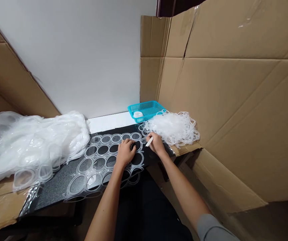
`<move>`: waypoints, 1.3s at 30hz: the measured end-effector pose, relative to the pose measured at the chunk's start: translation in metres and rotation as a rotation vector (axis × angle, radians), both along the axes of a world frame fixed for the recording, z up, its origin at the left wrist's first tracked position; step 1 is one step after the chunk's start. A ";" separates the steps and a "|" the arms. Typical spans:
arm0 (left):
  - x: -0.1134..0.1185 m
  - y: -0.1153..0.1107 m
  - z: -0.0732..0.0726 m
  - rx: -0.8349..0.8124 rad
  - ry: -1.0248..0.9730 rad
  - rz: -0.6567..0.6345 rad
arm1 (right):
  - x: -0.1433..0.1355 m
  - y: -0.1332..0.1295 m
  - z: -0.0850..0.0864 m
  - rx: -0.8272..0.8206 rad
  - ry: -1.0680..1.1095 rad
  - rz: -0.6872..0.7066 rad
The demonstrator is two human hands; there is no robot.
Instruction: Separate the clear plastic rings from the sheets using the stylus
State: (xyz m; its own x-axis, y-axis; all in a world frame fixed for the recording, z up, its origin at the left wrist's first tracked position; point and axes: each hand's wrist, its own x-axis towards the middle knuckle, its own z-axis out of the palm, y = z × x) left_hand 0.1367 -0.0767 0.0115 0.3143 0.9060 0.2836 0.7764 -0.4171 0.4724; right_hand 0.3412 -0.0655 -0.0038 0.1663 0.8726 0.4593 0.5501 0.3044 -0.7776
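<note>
A clear plastic sheet of joined rings [102, 149] lies over the black tabletop, its near edge hanging past the front. My left hand [125, 152] rests on its right part with the fingers somewhat spread, pressing on the rings. Just beyond the sheet's right edge, my right hand [156, 143] is closed around a short white stick-shaped tool [149, 141]. The tool's working end is too small to make out. Close beside that hand is a heap of loose clear rings [172, 127].
At the left sits a large pile of translucent ring sheets [38, 140]. A turquoise basket [149, 106] at the back holds a white round item [138, 114]. Cardboard panels [229, 100] wall the right side, and a pale wall [91, 57] rises behind.
</note>
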 end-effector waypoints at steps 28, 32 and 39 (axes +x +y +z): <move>-0.011 0.005 -0.005 0.025 -0.206 0.093 | 0.040 0.006 0.052 0.256 0.132 -0.047; -0.002 -0.005 -0.006 0.022 -0.080 0.031 | -0.006 0.000 0.024 0.038 0.168 0.216; -0.012 -0.023 -0.002 0.000 0.066 -0.036 | -0.027 0.037 0.011 -0.244 0.187 0.421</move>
State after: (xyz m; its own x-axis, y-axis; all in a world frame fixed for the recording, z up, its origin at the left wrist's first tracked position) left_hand 0.1246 -0.0999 0.0095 0.3641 0.8939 0.2616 0.7904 -0.4451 0.4209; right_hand 0.3137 -0.0286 0.0070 -0.1625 0.9595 0.2300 0.2641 0.2669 -0.9268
